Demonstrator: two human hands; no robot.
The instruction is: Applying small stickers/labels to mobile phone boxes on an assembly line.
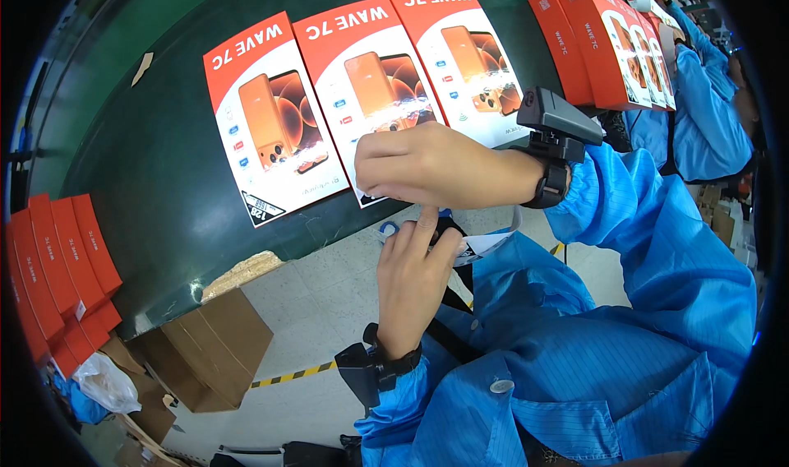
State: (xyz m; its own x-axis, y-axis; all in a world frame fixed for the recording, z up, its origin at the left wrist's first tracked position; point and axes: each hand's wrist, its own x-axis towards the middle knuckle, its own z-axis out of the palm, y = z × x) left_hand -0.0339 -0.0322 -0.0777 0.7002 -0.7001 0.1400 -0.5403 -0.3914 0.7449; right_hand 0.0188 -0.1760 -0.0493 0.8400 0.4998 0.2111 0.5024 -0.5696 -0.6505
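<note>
Below the worktop (164, 179) edge, near picture centre, the left hand (411, 274) points its fingers toward twelve o'clock and pinches a small white paper slip with a blue mark (390, 230) between thumb and forefinger. Just above it, the right hand (431, 164) comes in from three o'clock, fingers curled down and loosely closed; whether it grips anything I cannot tell. Both wrists carry black strapped devices, and both arms wear blue sleeves.

At twelve o'clock of the hands, three flat red-and-white phone boxes (362, 80) lie side by side on the dark green worktop, the middle one partly under the right hand. Toward two o'clock, more red boxes stand upright (604, 43) beside another person's blue sleeve (707, 105). At nine o'clock, a stack of red boxes (62, 278) leans at the worktop's end, with brown cartons (205, 348) on the floor at seven o'clock.
</note>
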